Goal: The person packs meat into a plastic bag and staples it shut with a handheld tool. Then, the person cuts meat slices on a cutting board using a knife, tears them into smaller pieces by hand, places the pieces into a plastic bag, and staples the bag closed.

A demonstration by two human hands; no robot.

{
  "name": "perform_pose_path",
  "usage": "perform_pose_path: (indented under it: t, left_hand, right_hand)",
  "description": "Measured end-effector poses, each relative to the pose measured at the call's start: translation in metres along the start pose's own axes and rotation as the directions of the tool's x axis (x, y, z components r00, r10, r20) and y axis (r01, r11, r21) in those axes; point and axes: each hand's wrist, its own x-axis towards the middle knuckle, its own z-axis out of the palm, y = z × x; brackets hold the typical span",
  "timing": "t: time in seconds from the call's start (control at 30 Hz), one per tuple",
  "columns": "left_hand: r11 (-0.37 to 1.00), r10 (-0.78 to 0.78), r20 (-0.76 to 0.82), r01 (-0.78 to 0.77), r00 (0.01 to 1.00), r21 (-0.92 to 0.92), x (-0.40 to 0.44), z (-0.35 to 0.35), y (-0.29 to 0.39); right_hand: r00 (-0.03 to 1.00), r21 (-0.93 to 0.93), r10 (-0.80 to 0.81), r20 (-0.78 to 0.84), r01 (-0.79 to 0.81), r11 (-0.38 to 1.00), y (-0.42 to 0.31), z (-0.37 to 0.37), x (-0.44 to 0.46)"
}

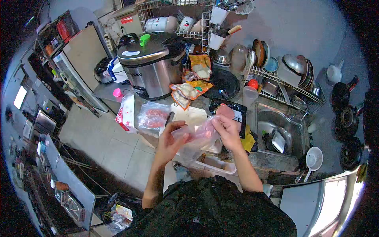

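Between my hands, over the counter's front edge, is a clear plastic bag (197,147) with something pink inside. My left hand (170,142) is closed on the bag's left side, thumb in front and the other fingers partly hidden. My right hand (227,131) pinches its upper right edge. Behind the bag lies a white cutting board (190,113), with a dark handle (170,118) at its left. Left of the board is a clear bag of red meat (153,117). To its right, a black package (238,114) shows round pink slices.
A large rice cooker (150,71) stands at the back left, with orange food packs (187,94) beside it. A metal sink (292,122) holding dishes is on the right, below a dish rack (280,81). A red-and-white bag (126,112) sits at the counter's left end.
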Motion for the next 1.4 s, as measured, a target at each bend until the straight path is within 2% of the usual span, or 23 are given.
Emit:
perform_pose_path:
  t: [0.1, 0.2, 0.3, 0.33, 0.4, 0.5, 0.57, 0.63, 0.7, 0.73, 0.83, 0.87, 0.9, 0.97, 1.0, 1.1, 1.17, 1.2, 1.3, 1.37, 1.4]
  left_hand:
    - [0.997, -0.073, -0.013, 0.073, 0.997, -0.001, -0.002, -0.008, -0.012]
    - [0.996, -0.037, -0.114, 0.046, 0.993, 0.077, -0.003, -0.004, -0.006]
    - [0.992, 0.012, -0.153, 0.007, 0.988, 0.123, -0.001, -0.012, -0.021]
    - [0.993, 0.023, -0.160, -0.004, 0.987, 0.120, -0.001, -0.012, -0.023]
    - [0.993, 0.044, -0.175, -0.024, 0.984, 0.115, -0.001, -0.010, -0.027]
    - [0.999, -0.035, -0.184, 0.036, 0.982, 0.001, -0.001, -0.003, -0.032]
    - [0.996, -0.085, -0.195, 0.084, 0.977, -0.015, 0.000, -0.007, -0.043]
    - [0.994, -0.112, -0.209, 0.107, 0.971, -0.037, 0.004, -0.010, -0.048]
    - [0.998, -0.049, -0.229, 0.053, 0.972, 0.014, 0.009, -0.012, -0.050]
    - [0.999, -0.039, -0.232, 0.043, 0.972, 0.012, 0.013, -0.016, -0.055]
    - [1.000, -0.016, -0.272, 0.020, 0.962, 0.012, 0.025, -0.022, -0.065]
    - [1.000, -0.008, -0.291, 0.012, 0.957, 0.014, 0.029, -0.025, -0.067]
    - [0.995, 0.007, -0.304, 0.023, 0.953, 0.095, 0.034, -0.026, -0.063]
    - [0.966, 0.042, -0.326, 0.045, 0.945, 0.256, 0.043, -0.028, -0.051]
    - [0.975, 0.056, -0.319, 0.017, 0.946, 0.222, 0.048, -0.032, -0.054]
    - [0.988, 0.085, -0.325, -0.037, 0.942, 0.151, 0.062, -0.047, -0.070]
    - [0.989, 0.076, -0.359, -0.025, 0.930, 0.146, 0.071, -0.055, -0.077]
    - [0.999, 0.052, -0.408, -0.051, 0.912, 0.013, 0.076, -0.047, -0.065]
    - [0.997, 0.042, -0.430, -0.067, 0.902, -0.044, 0.090, -0.061, -0.083]
    - [0.998, 0.062, -0.421, -0.058, 0.905, 0.022, 0.097, -0.067, -0.082]
    - [0.996, 0.079, -0.417, -0.059, 0.906, 0.061, 0.101, -0.067, -0.075]
  right_hand:
    - [0.999, -0.110, -0.014, 0.038, 0.018, 0.994, 0.010, -0.004, 0.003]
    - [0.995, -0.118, 0.065, 0.070, -0.056, 0.991, 0.013, -0.003, 0.003]
    - [0.997, -0.067, 0.023, 0.067, -0.018, 0.998, 0.016, 0.004, 0.006]
    - [0.995, -0.138, 0.083, 0.059, -0.074, 0.988, 0.014, 0.002, 0.006]
    - [0.998, -0.073, 0.056, 0.014, -0.055, 0.996, 0.015, 0.009, 0.008]
    - [0.996, -0.068, 0.085, -0.005, -0.085, 0.994, 0.031, 0.008, 0.013]
    - [0.998, -0.084, 0.062, -0.008, -0.063, 0.994, 0.039, 0.009, 0.017]
    - [0.993, -0.118, 0.116, 0.031, -0.112, 0.987, 0.037, 0.007, 0.019]
    - [0.992, -0.172, 0.114, 0.056, -0.103, 0.980, 0.040, 0.005, 0.024]
    - [0.982, -0.211, 0.174, 0.067, -0.156, 0.965, 0.042, 0.004, 0.028]
    - [0.994, -0.167, 0.093, 0.051, -0.083, 0.982, 0.025, 0.018, 0.040]
    - [0.990, -0.162, 0.135, 0.051, -0.125, 0.979, 0.029, 0.017, 0.044]
    - [0.983, -0.158, 0.177, 0.050, -0.167, 0.973, 0.034, 0.017, 0.048]
    - [0.993, -0.188, 0.113, 0.045, -0.102, 0.977, 0.047, 0.017, 0.059]
    - [0.965, -0.132, 0.261, 0.006, -0.258, 0.957, 0.045, 0.020, 0.063]
    - [0.994, -0.204, 0.108, 0.037, -0.098, 0.974, 0.054, 0.021, 0.080]
    - [0.996, -0.155, 0.081, -0.034, -0.085, 0.984, 0.067, 0.027, 0.085]
    - [0.995, -0.128, 0.081, -0.051, -0.087, 0.988, 0.069, 0.031, 0.089]
    - [0.997, -0.118, 0.050, -0.065, -0.057, 0.991, 0.066, 0.041, 0.105]
    - [0.995, -0.153, 0.060, -0.080, -0.072, 0.986, 0.069, 0.041, 0.112]
    - [0.996, -0.097, 0.054, -0.074, -0.061, 0.993, 0.070, 0.042, 0.115]
